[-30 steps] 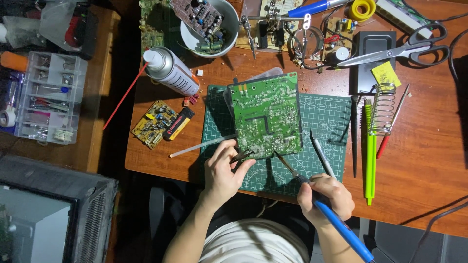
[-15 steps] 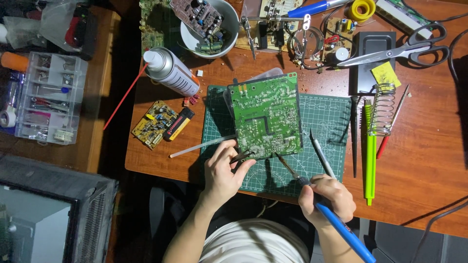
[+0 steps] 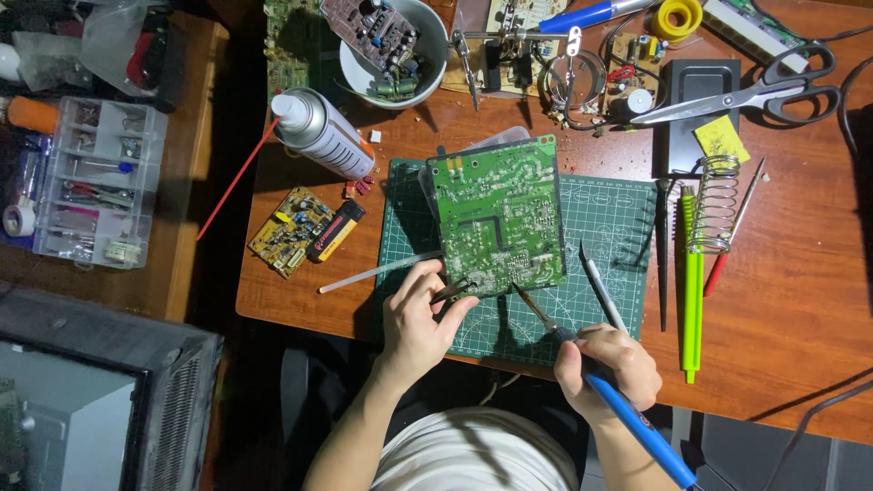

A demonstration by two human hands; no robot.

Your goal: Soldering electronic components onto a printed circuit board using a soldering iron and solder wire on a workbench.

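Note:
A green circuit board (image 3: 498, 216) lies solder side up on a green cutting mat (image 3: 607, 238). My left hand (image 3: 420, 318) grips dark tweezers (image 3: 455, 290) whose tips touch the board's near edge. My right hand (image 3: 607, 368) holds a blue-handled soldering iron (image 3: 627, 414); its metal tip (image 3: 526, 300) rests at the board's near right corner.
A spray can (image 3: 318, 135), a small yellow board (image 3: 289, 231), a yellow lighter (image 3: 336, 231) and a white stick (image 3: 377, 273) lie left of the mat. Right of it are a coil iron stand (image 3: 714, 205), a green pen (image 3: 691, 291) and scissors (image 3: 741, 91). A white bowl (image 3: 391, 45) sits behind.
The soldering iron tip has shifted slightly toward the board's near edge. My left hand and the tweezers stay in place.

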